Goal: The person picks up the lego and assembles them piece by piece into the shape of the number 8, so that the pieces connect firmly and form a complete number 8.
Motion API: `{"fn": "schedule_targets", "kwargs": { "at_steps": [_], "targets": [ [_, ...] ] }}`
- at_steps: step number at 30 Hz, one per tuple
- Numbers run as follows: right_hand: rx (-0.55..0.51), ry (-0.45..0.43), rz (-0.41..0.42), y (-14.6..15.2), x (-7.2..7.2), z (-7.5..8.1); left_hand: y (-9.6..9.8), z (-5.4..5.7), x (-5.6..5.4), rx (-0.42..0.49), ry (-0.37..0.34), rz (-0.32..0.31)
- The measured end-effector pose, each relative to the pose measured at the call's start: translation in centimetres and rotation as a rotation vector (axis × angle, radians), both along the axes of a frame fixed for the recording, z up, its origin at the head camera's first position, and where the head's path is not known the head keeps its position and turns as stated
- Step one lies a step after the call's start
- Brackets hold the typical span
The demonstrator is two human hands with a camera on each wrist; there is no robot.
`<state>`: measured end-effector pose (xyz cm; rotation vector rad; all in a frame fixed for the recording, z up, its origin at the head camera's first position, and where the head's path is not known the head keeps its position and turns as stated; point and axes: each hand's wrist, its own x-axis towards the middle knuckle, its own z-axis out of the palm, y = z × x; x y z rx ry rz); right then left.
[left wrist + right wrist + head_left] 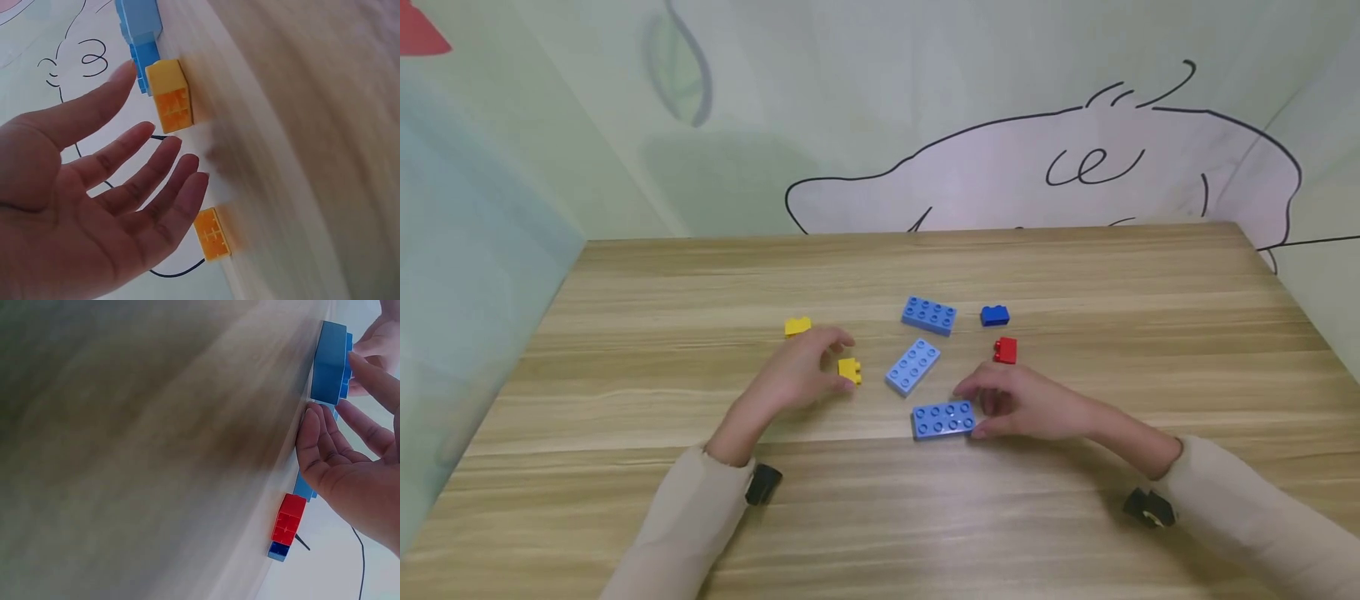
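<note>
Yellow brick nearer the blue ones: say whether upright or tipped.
The yellow brick is tipped on its side: its studs point sideways in the head view, and the left wrist view shows its hollow underside.

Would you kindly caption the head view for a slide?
Left hand near a small yellow plastic brick, right hand at one end of a long blue plastic brick.

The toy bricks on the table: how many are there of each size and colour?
Large blue bricks: 3
Small dark blue brick: 1
Small red brick: 1
Small yellow bricks: 2
Total: 7
</note>
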<state>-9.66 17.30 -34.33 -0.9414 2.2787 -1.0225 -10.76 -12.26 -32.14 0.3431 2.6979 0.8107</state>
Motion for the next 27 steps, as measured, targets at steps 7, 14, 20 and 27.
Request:
{"fn": "schedule_targets", "kwargs": {
  "at_steps": [7, 14, 20, 27],
  "targets": [
    [0.018, -0.006, -0.005, -0.08, -0.02, -0.13, 0.34, -0.50, -0.43, -0.012, -0.014, 0.000],
    [0.018, -0.011, 0.001, -0.17, 0.02, 0.01, 0.57, -0.62, -0.54, -0.018, -0.025, 0.004],
    [0.011, -0.004, 0.009, -0.19, -0.05, 0.07, 0.67, -0.74, -0.63, -0.032, -0.034, 0.004],
    [0.008, 0.002, 0.011, -0.23, -0.01, 0.00, 0.58, -1.00, -0.73, -0.038, -0.016, -0.020]
  ]
}}
